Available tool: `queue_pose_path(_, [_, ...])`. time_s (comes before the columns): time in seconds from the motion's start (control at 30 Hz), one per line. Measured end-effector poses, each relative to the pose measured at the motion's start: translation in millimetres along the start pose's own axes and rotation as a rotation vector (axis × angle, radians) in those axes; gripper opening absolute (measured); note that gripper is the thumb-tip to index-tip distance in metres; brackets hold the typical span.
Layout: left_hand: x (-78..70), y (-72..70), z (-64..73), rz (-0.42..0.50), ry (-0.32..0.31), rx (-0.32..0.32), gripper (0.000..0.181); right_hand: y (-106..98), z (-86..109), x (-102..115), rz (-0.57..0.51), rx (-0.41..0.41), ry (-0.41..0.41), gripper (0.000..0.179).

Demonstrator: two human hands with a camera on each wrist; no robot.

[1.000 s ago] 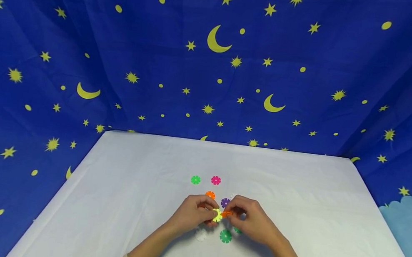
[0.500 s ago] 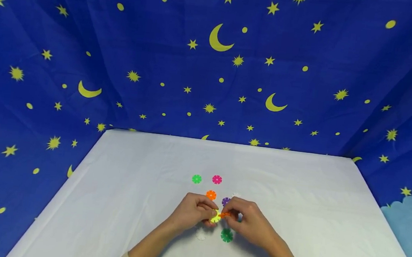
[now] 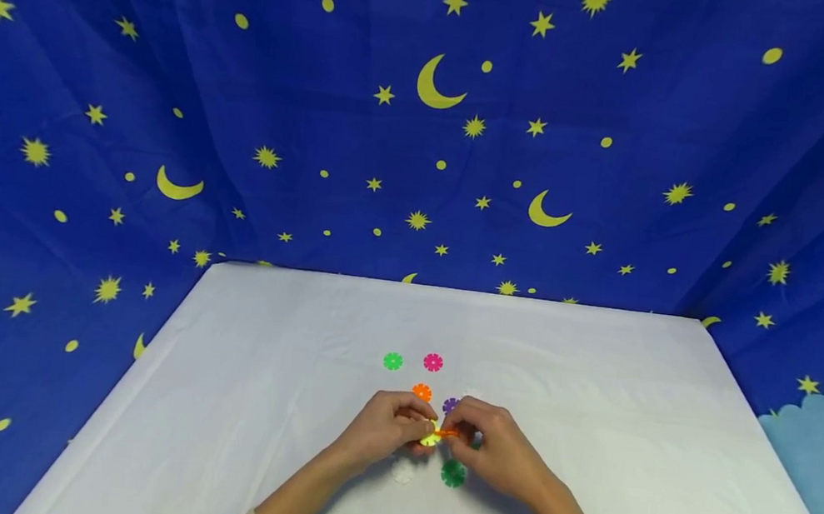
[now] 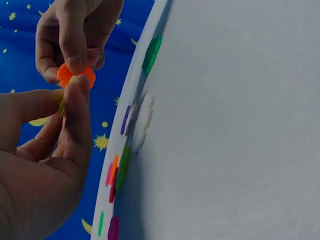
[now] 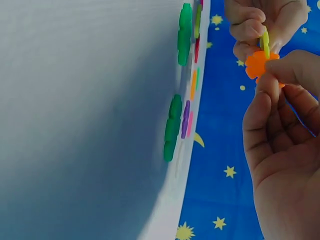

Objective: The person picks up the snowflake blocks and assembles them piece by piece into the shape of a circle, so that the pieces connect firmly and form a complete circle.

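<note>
My left hand (image 3: 388,429) pinches a yellow notched plastic disc (image 3: 427,439) between thumb and fingers. Opposite it, my right hand (image 3: 504,453) pinches an orange notched disc (image 5: 255,66), seen nearly edge-on in the head view. The two discs meet at their rims, crosswise, above the table; how deep their slots engage I cannot tell. In the right wrist view the yellow disc (image 5: 265,44) stands edge-on against the orange face. Fingertips cover part of both discs.
On the white table (image 3: 282,344) around the hands lie loose discs: light green (image 3: 393,361), pink (image 3: 433,362), orange (image 3: 422,392), purple (image 3: 451,405), white (image 3: 402,470) and dark green (image 3: 453,473). Others are partly hidden by the right hand. A blue star-patterned cloth (image 3: 336,115) hangs behind.
The orange disc has turned from tilted to nearly edge-on in the head view, against the yellow disc. The right hand has shifted slightly; the left hand has barely moved.
</note>
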State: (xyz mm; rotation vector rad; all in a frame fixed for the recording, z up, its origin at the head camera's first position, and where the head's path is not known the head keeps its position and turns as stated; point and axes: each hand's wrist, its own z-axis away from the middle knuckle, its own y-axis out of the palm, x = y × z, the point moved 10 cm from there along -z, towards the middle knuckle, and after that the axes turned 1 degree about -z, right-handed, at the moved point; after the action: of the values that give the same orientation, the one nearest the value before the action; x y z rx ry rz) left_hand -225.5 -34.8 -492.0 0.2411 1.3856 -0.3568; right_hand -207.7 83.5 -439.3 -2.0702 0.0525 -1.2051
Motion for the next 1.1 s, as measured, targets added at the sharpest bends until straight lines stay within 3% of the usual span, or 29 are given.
queue_pose_path(0.23, [-4.7, -6.7, -1.0, 0.057, 0.021, 0.032, 0.028, -4, -0.4, 0, 0.074, -0.006, 0.002, 0.019])
queue_pose_path(0.4, [-5.5, -9.3, -0.7, 0.058, 0.008, 0.041, 0.036, -13, -0.8, 6, 0.116, -0.076, -0.050, 0.021])
queue_pose_path(0.67, [3.8, -5.6, 0.9, 0.137, -0.058, 0.057, 0.026, -18, -1.4, 12, 0.190, -0.140, -0.090, 0.018])
queue_pose_path(0.83, [6.3, -4.2, 1.0, 0.151, -0.052, 0.057, 0.021, -14, 0.9, 11, 0.224, -0.115, -0.053, 0.017])
queue_pose_path(1.1, [4.2, -10.3, 0.7, 0.119, -0.036, 0.020, 0.019, -2, 1.6, 6, 0.239, 0.022, -0.009, 0.012])
